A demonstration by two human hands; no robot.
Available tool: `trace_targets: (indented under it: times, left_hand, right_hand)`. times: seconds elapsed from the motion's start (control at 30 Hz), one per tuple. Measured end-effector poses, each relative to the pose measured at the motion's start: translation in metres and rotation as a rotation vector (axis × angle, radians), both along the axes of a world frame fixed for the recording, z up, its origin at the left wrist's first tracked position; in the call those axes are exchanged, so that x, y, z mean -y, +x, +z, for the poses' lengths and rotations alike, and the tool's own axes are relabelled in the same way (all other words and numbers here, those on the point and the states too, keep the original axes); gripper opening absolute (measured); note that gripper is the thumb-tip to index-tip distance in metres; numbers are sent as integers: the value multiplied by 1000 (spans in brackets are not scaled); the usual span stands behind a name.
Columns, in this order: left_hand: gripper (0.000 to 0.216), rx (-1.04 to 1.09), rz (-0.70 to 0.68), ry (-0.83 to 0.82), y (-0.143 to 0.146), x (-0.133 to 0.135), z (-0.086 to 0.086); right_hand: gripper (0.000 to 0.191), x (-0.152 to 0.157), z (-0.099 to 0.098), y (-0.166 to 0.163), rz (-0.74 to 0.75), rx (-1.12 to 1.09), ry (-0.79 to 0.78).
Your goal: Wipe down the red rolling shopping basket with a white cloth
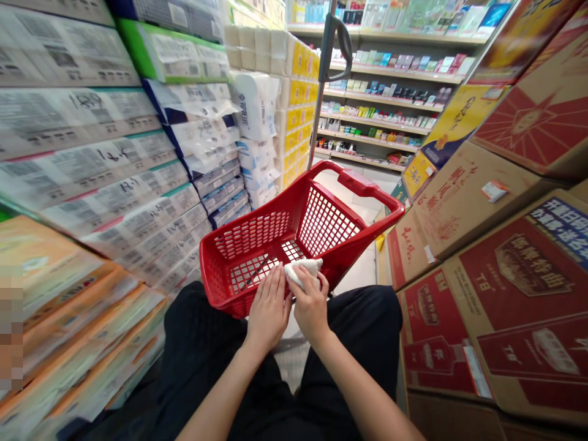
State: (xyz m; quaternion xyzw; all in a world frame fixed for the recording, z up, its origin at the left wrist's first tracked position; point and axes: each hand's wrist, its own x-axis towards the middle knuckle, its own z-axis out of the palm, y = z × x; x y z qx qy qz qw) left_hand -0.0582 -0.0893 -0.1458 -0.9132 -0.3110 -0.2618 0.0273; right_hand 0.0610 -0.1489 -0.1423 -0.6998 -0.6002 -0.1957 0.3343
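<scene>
A red plastic shopping basket (257, 231) with lattice sides stands before my knees, its handle (367, 185) on the far right; nothing lies in it. My right hand (310, 306) presses a folded white cloth (303, 270) against the basket's near rim, fingers curled over it. Beside it, my left hand (269, 304) rests on the same rim with its fingers stretched out. The left fingertips come close to the cloth; whether they touch it I cannot tell. Both hands hide part of the near wall.
Stacked packs of paper goods (114, 153) line the left, with orange cartons (82, 306) lower down. Red and brown cardboard boxes (505, 294) rise close on the right. Shelves of small packages (390, 110) stand at the back. A grey handle on a pole (327, 55) rises behind the basket.
</scene>
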Motion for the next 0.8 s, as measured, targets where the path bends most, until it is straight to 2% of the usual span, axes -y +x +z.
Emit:
trace_targets:
  times: [0.07,0.17,0.37,0.47,0.53,0.6,0.8]
  left_hand:
    - [60,-11,4,-1,0,0,1]
    - [61,-22,11,-6,1,0,3]
    - [64,-4,9,-12,2,0,3]
    - [64,8,6,-10,2,0,1]
    - [64,8,6,-10,2,0,0]
    - [64,3,6,-14,2,0,0]
    - [62,-13,0,-18,1,0,1]
  right_hand:
    - [40,0,0,3,20,26,-11]
    - [40,5,12,38,14,105,-33]
    - [50,26,54,134,-184,201,-71]
    - [54,28,63,153,-274,184,-34]
    - [54,24,60,146,-326,145,-2]
    - [54,17,51,124,-329,108,6]
    - [46,-3,12,28,-60,22,-31]
